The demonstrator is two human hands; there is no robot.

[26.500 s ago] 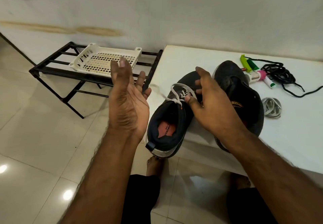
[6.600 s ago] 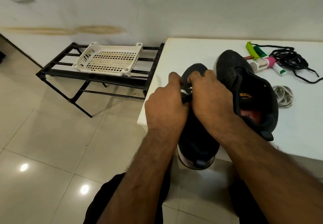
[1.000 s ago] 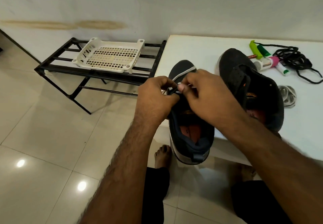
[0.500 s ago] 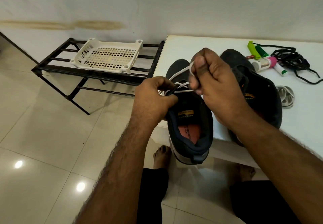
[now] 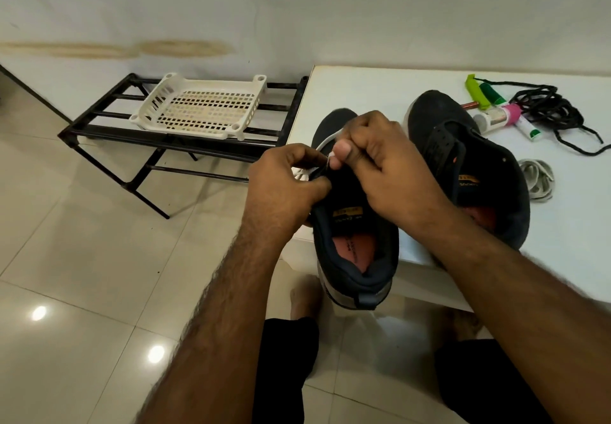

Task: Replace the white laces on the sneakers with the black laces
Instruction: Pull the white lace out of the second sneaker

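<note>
White lace, limp, light and slippery, is being pinched near its tip by the right hand while the left hand is gripping the sneaker overhanging the worktop edge at 12 o'clock.

The scene is lit evenly and fairly brightly from overhead. Two small round glare spots are reflected in the glossy floor tiles at lower left. Soft, faint shadows are cast under the black rack and below the table edge. Strong wide-angle bending is seen toward the borders, and the forearms are stretched. Slight softness is noted at the far corners; the centre is rendered sharply.
</note>
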